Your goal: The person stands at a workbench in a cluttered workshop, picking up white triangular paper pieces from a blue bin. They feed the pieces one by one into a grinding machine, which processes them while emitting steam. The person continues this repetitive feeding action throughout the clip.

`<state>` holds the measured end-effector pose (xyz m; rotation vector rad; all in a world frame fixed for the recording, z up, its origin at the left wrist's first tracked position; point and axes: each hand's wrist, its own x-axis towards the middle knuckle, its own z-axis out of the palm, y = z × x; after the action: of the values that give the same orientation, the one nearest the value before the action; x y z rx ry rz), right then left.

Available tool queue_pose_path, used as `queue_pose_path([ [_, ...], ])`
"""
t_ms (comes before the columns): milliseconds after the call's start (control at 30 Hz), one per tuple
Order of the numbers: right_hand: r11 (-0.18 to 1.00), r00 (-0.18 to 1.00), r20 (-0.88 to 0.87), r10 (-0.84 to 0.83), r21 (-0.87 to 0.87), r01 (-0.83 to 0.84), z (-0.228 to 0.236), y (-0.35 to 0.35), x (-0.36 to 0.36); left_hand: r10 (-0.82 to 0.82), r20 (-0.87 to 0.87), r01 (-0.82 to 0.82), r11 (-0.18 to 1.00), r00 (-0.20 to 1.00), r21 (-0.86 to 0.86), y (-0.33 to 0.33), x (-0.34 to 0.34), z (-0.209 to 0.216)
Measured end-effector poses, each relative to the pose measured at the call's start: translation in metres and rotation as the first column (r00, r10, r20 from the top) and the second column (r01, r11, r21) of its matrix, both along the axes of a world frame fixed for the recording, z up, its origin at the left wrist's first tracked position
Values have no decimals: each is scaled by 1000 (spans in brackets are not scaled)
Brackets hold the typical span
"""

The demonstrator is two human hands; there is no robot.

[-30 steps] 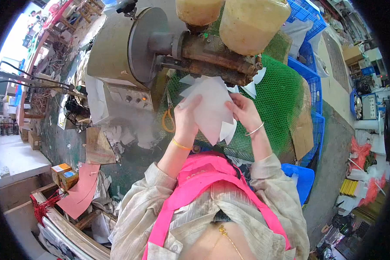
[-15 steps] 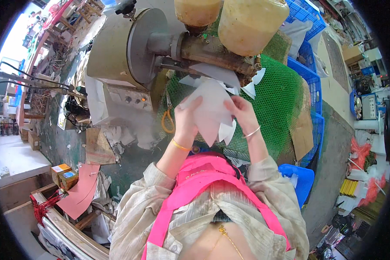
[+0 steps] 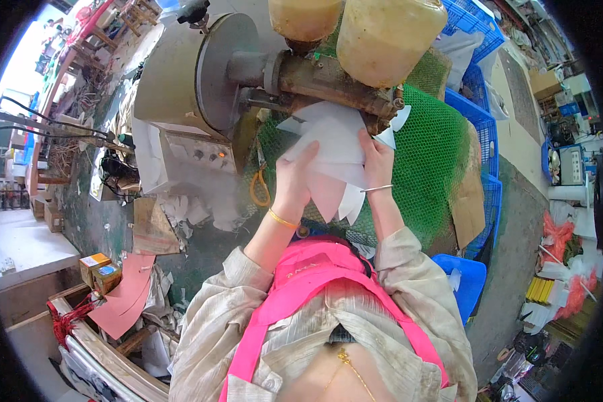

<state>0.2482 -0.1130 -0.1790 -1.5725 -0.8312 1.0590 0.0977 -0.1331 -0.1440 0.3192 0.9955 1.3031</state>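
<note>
Both hands hold a thin, whitish cut sheet (image 3: 335, 144) with pointed corners, paper or film by its look. My left hand (image 3: 295, 177) pinches its left edge, thumb on top. My right hand (image 3: 377, 163) grips the right edge, thumb lying on top and fingers mostly hidden. The sheet's far end reaches the underside of the rusty arm (image 3: 335, 84) of a grey machine (image 3: 174, 74). Beneath the sheet, more white pointed pieces (image 3: 350, 203) and a pinkish one (image 3: 323, 194) hang toward me. Orange-handled scissors (image 3: 258, 189) lie left of my left hand.
Green mesh (image 3: 425, 161) covers the work surface under the arm. Two cloudy yellowish containers (image 3: 390, 40) sit above it. Blue crates (image 3: 490, 201) line the right side, and a blue bin (image 3: 467, 275) is near my right elbow. Cardboard and paper scraps (image 3: 211, 208) lie at the left.
The sheet has moved away from me and now tucks under the machine's arm. My right hand has shifted forward along its edge; my left hand has barely moved.
</note>
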Motion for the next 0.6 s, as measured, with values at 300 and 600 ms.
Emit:
queue_pose_path([
  [300,953,951,-100,293,-49,-299,26,-25,1,-9,21,10,1000,1000,-21,5,-4,-3],
  [600,991,991,39,126,-50,-124,13,6,6,-53,7,54,998,999,-29,1,0,-1],
])
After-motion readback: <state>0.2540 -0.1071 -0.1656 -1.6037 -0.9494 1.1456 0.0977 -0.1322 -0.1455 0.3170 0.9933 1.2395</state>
